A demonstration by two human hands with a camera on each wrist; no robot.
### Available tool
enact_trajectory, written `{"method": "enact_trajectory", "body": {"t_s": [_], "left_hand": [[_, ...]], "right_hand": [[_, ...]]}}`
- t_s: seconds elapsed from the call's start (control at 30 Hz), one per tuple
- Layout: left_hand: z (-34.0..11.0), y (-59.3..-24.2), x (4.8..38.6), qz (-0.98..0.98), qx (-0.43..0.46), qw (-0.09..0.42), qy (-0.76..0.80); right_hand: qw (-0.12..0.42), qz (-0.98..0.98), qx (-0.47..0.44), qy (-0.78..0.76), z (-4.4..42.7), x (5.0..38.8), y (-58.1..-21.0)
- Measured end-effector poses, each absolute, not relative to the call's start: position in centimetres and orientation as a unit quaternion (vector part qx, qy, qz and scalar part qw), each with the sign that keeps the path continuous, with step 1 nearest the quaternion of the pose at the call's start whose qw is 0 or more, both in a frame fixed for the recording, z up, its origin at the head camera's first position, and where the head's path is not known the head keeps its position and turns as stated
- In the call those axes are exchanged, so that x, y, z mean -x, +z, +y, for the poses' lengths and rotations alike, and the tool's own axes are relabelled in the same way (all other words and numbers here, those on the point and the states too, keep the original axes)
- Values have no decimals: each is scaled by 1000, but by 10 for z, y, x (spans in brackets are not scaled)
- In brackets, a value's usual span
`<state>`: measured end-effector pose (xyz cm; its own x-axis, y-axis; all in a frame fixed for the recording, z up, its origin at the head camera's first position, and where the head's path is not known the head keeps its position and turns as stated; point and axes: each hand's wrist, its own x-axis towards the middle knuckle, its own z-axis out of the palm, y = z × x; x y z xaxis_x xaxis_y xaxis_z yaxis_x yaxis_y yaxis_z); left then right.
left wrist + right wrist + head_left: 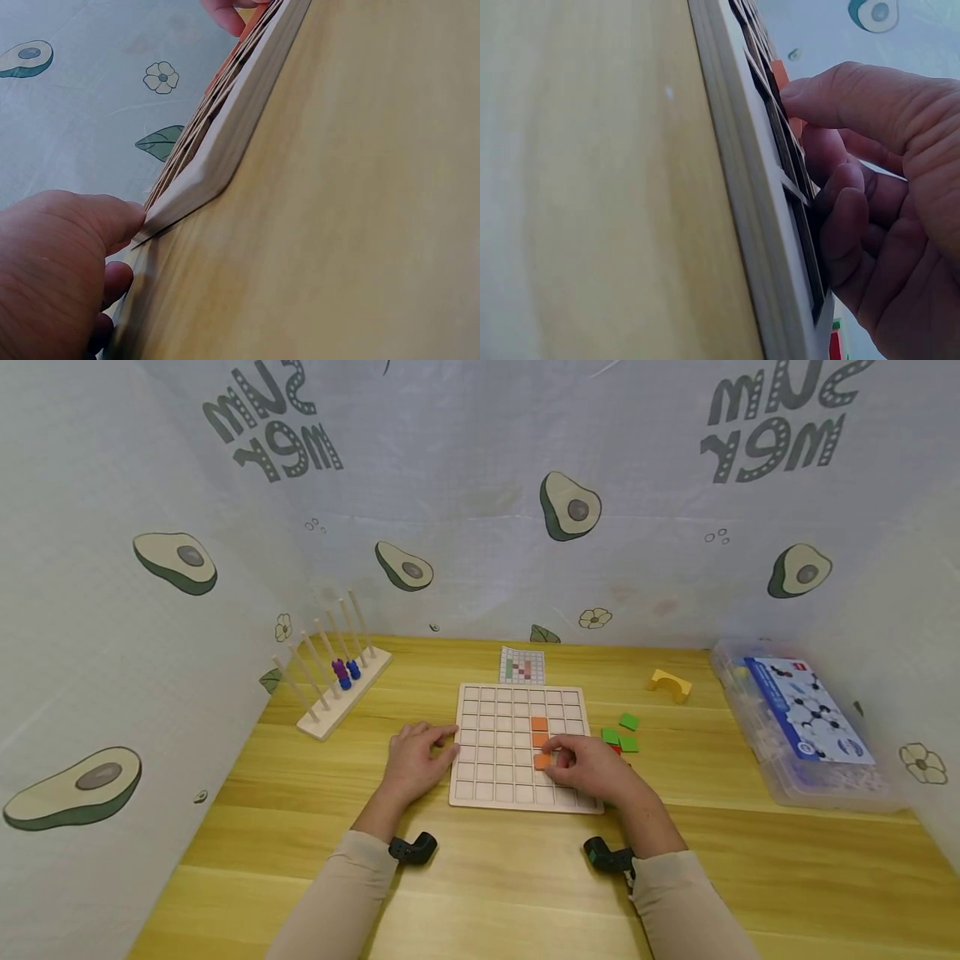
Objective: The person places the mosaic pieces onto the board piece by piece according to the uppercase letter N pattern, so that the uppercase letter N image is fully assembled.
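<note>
Head: the right hand (596,766) pinches an orange tile (541,762) at the board (486,737); squarish, its sides follow the grid, aligned with two others (539,724) leading away. Left wrist: the left hand (52,270), fingers loose, touches the board's edge. Right wrist: thumb and finger grip the tile.

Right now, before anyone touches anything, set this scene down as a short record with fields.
Board: wooden grid, flat on the table
Left hand: touches the grid's left edge
Right hand: pinches an orange tile
Orange tiles in cells: two, one column
Right of grid: three green tiles, partly hidden red tile
Behind grid: pattern card
</note>
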<state>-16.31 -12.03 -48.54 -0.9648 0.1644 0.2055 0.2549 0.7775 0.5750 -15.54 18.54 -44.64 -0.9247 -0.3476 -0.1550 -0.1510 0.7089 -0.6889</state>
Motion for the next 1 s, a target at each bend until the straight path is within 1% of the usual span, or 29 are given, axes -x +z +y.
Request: {"method": "enact_trajectory", "body": {"t_s": [1.0], "left_hand": [[-121,-485,163,-938,114,75,-317]], "right_hand": [[118,925,91,-350,180,156,-450]]}}
